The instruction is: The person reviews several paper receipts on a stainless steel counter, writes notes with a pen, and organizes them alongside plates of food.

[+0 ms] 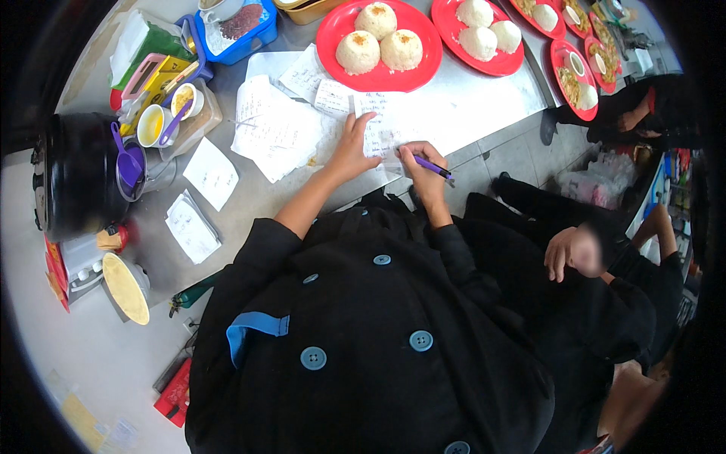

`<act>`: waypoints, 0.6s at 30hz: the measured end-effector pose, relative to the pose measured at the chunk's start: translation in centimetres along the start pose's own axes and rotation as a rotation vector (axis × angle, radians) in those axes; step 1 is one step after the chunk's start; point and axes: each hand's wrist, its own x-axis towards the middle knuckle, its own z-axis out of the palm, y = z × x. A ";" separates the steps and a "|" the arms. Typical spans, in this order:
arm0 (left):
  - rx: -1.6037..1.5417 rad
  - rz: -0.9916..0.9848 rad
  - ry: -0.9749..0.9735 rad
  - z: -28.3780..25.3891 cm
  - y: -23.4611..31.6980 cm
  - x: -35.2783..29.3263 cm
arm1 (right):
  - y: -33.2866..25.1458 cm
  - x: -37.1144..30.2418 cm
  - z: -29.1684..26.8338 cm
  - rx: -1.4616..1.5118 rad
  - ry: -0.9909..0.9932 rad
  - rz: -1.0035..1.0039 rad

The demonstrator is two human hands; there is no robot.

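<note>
A purple pen (431, 164) is gripped in my right hand (425, 172), its tip end at the lower part of a handwritten paper slip (382, 129). Thumb and forefinger spread apart, my left hand (352, 147) lies along the slip's left side and steadies it near the front edge of the metal table (484, 113). Left of that hand, handwritten sheets (272, 129) lie in a loose, overlapping pile. Just beyond the slip stands a red plate (340, 72) with three rice mounds (376, 45) on it, specked brown on top.
Farther right are more red plates (493, 64) of food. At left stand white cups (156, 127), a purple scoop (128, 163), a blue tub (253, 34) and a large black pot (83, 174). Single papers (212, 174) lie nearby. Another person (575, 295) is close on my right.
</note>
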 end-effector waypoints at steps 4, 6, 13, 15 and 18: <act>-0.003 -0.008 -0.004 0.0 0.1 0.0 | 0.2 0.2 0.5 -0.028 0.040 0.026; -0.003 -0.004 -0.003 0.0 0.1 0.0 | 0.5 0.4 0.7 -0.040 0.048 0.012; -0.008 -0.011 -0.008 -0.1 0.3 -0.1 | 2.1 0.7 0.6 -0.190 0.168 -0.056; -0.008 -0.012 -0.007 0.0 0.2 -0.1 | 1.9 0.4 0.8 -0.193 0.144 -0.044; -0.014 -0.018 0.001 0.2 -0.1 0.0 | 1.7 0.2 1.0 -0.260 0.120 -0.075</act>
